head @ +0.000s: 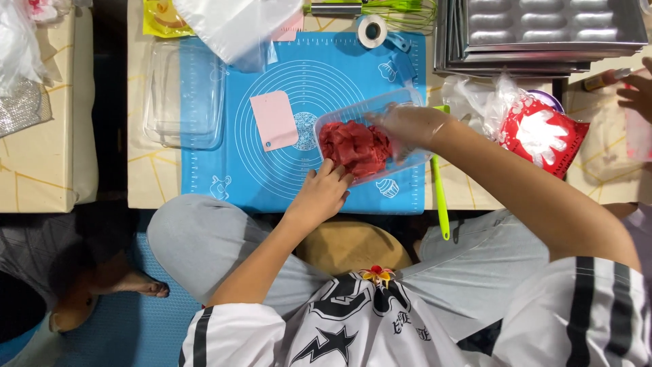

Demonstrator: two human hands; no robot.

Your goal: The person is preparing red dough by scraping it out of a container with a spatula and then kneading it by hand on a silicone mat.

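A clear plastic tub [353,112] holding red dough [353,146] sits on a blue baking mat [305,81]. My left hand [320,194] rests against the tub's near edge, its fingers touching the rim. Wearing a thin clear glove, my right hand [406,126] reaches into the tub and presses on the red dough. A pink scraper card [273,120] lies on the mat left of the tub.
A clear glass dish [185,95] stands at the mat's left edge. A green spatula [440,197] lies to the right. Beyond it are a red-and-white bag [543,134], stacked metal baking trays [543,34], a tape roll [371,30] and a green whisk [401,8]. Another person's hand [637,92] is at far right.
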